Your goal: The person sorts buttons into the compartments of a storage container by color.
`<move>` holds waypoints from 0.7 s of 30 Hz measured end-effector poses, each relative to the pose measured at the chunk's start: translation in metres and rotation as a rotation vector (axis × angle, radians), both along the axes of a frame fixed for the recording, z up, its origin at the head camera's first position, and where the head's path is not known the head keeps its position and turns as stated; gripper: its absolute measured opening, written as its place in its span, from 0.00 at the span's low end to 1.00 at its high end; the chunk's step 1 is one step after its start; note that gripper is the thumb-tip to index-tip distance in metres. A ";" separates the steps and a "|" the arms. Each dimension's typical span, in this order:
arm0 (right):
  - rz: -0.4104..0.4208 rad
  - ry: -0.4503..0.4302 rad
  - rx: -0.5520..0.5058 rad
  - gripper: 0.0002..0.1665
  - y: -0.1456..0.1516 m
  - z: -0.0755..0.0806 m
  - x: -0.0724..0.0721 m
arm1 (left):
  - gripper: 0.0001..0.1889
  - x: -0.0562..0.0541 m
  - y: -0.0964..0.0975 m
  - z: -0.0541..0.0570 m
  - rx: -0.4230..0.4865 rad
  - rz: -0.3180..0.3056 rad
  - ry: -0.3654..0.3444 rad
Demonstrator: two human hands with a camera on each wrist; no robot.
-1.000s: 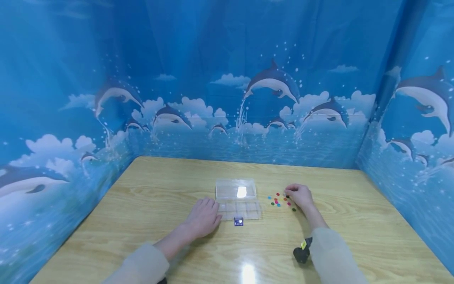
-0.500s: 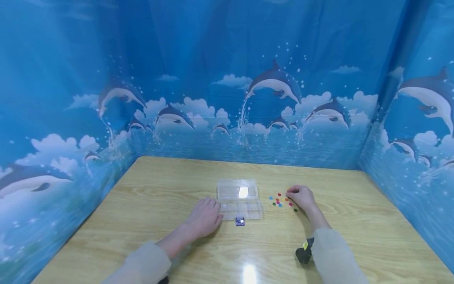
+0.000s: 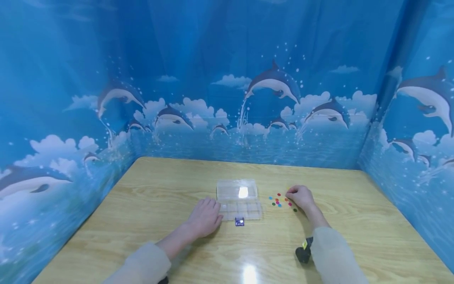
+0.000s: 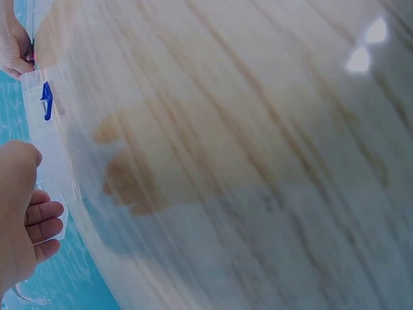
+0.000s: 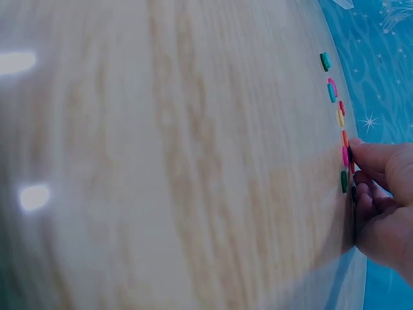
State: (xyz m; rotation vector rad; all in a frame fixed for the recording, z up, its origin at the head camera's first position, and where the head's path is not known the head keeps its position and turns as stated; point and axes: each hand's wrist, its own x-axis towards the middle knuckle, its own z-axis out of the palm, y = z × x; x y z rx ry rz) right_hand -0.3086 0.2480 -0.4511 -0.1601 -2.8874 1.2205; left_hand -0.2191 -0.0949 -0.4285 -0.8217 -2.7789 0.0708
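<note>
A clear plastic compartment box lies on the table with its transparent lid tipped back. My left hand rests against the box's left edge, fingers relaxed and thumb by the front corner. In the left wrist view, that left hand shows its thumb beside the clear plastic. A blue latch sticks out at the box's front. To the right, several small coloured buttons are scattered. My right hand is down at their right side. In the right wrist view its fingertips pinch a black button.
The wood-grain table reaches back to a blue dolphin-print curtain, which also rises along both sides. A black wrist device hangs by the right sleeve. A dark green button lies nearest the right wrist.
My right fingertips have closed over the black button, which showed beside them a second ago and is now hidden in the head view. The left hand and the box stay put.
</note>
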 end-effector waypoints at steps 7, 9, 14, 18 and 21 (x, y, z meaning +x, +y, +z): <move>0.008 -0.015 0.037 0.09 0.001 0.001 -0.001 | 0.15 -0.001 -0.001 0.000 -0.001 -0.001 0.002; 0.015 -0.015 0.045 0.10 0.002 0.001 0.000 | 0.15 -0.001 -0.001 -0.001 -0.003 0.000 0.002; 0.054 0.010 0.060 0.08 0.005 -0.001 0.002 | 0.15 -0.002 -0.001 -0.002 -0.009 -0.008 0.014; 0.088 0.030 0.050 0.09 0.007 -0.001 0.003 | 0.15 -0.002 -0.001 -0.002 -0.011 -0.019 0.028; 0.089 0.022 0.025 0.09 0.007 0.001 0.004 | 0.15 -0.002 -0.001 -0.001 -0.009 -0.019 0.031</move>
